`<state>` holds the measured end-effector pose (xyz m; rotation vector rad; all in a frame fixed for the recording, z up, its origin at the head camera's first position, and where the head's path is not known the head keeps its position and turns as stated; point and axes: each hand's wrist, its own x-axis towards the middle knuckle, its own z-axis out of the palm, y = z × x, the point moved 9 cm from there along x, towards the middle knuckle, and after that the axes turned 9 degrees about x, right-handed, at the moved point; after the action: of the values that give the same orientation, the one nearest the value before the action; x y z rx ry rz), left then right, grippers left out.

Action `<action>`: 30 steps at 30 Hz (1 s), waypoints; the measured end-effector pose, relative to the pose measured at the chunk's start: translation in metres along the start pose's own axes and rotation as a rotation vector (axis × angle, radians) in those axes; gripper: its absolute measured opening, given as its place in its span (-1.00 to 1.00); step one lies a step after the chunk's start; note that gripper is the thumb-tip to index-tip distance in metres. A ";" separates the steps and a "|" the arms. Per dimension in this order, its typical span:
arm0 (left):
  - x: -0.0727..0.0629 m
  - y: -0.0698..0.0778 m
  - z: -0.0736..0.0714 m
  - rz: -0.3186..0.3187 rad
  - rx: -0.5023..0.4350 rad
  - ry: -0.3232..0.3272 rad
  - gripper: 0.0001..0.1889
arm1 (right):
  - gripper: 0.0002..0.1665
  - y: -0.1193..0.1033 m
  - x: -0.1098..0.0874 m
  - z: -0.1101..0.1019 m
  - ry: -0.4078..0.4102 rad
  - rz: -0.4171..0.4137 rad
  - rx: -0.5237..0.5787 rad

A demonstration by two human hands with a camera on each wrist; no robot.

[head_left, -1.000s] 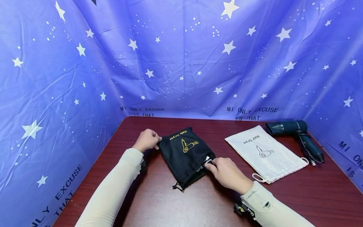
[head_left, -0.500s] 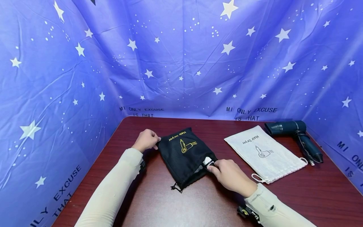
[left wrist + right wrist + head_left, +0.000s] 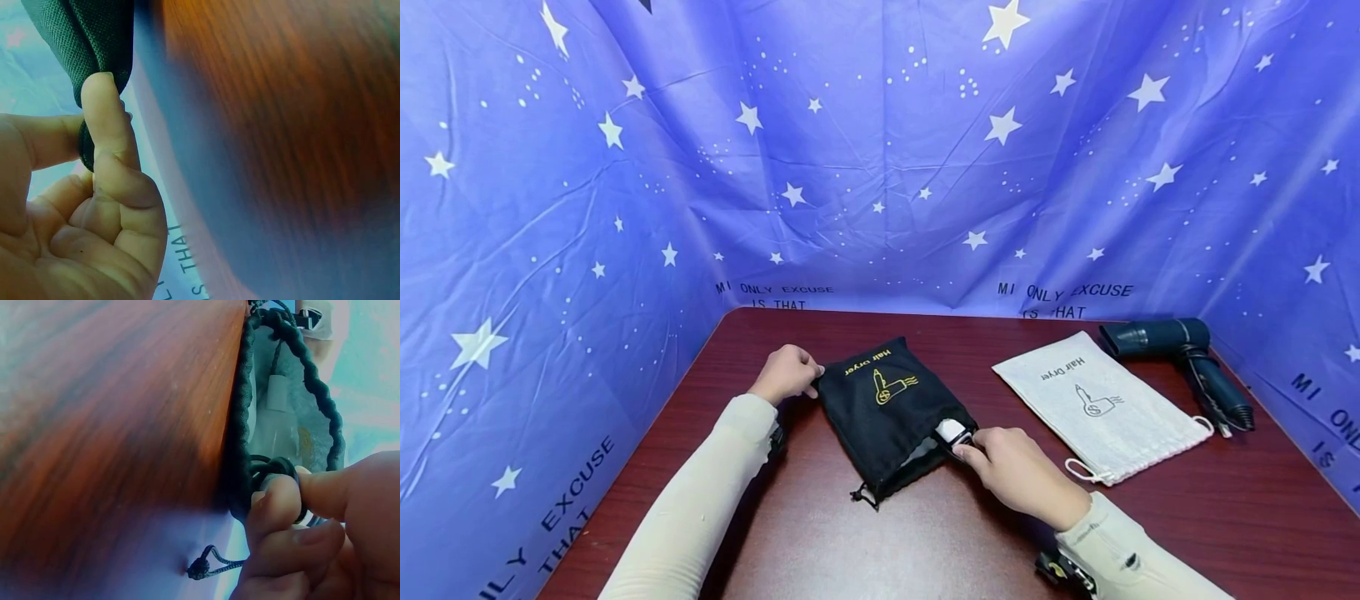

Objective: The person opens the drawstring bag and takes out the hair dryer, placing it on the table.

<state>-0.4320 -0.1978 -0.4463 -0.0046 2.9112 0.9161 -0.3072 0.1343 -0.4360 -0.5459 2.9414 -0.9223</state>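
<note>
A black drawstring bag printed "Hair Dryer" in yellow lies mid-table, its mouth toward the near right. My left hand pinches the bag's far left corner; in the left wrist view, thumb and finger meet on the black cloth. At the mouth my right hand grips the white end of a hair dryer, the rest of which is inside the bag. The right wrist view shows the pale body within the scalloped opening and looped black cord at my fingers.
To the right lies a flat white drawstring bag with the same print. A dark hair dryer rests beyond it, near the table's right edge. A blue star-patterned curtain surrounds the reddish-brown table.
My right hand has shifted right and toward me, and more of the white hair dryer shows at the bag's mouth. My left hand stays at the corner.
</note>
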 end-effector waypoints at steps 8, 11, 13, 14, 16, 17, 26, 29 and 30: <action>0.002 -0.003 0.008 -0.007 -0.033 -0.050 -0.76 | -0.51 0.004 0.000 0.005 -0.025 0.045 0.071; 0.003 -0.003 0.011 -0.009 -0.005 -0.066 -0.73 | -0.54 0.005 0.001 0.006 -0.030 0.075 0.096; 0.003 -0.001 0.012 -0.007 0.030 -0.065 -0.67 | -0.55 0.006 0.003 0.007 -0.027 0.090 0.100; 0.004 0.000 0.012 -0.004 0.049 -0.062 -0.64 | -0.55 0.006 0.004 0.007 -0.024 0.095 0.101; 0.005 0.004 0.011 0.008 0.090 -0.046 -0.58 | -0.54 0.006 0.006 0.008 -0.019 0.100 0.097; 0.006 0.007 0.012 0.018 0.109 -0.038 -0.56 | -0.53 0.006 0.007 0.008 -0.017 0.101 0.089; 0.011 0.027 0.016 0.073 0.196 -0.006 -0.56 | -0.44 0.007 0.018 0.012 0.008 0.113 -0.014; 0.012 0.031 0.017 0.087 0.217 0.007 -0.59 | -0.44 0.007 0.021 0.014 0.015 0.124 -0.045; 0.012 0.032 0.017 0.091 0.223 0.008 -0.60 | -0.45 0.007 0.022 0.014 0.017 0.132 -0.054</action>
<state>-0.4433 -0.1618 -0.4432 0.1404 3.0255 0.5990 -0.3287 0.1248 -0.4498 -0.3411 2.9819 -0.8409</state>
